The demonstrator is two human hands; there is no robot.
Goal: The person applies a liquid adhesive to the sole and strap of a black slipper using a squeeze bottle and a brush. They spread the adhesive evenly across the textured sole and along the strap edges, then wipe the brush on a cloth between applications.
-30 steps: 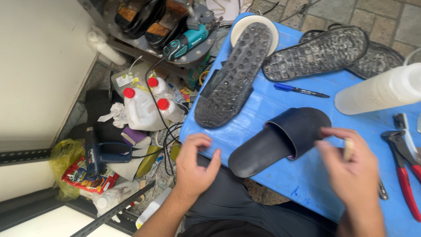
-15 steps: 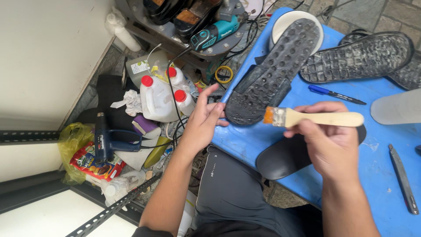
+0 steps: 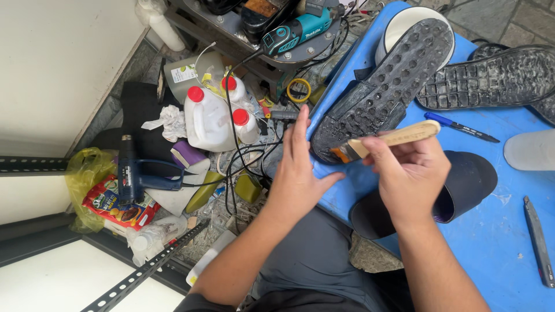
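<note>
Brushing black sole (image 3: 381,86) with paintbrush (image 3: 386,140)

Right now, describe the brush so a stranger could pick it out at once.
Start at the blue table and find the studded black sole lying slantwise on its left end. At that sole's near tip, the right hand holds a paintbrush. It alone has a pale wooden handle and short bristles; the blue pen nearby is thinner.

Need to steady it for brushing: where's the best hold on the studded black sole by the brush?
Probably the studded black sole at its narrow waist, from its left long edge: that edge overhangs the blue table beside the left hand, while the right hand brushes the heel.
</note>
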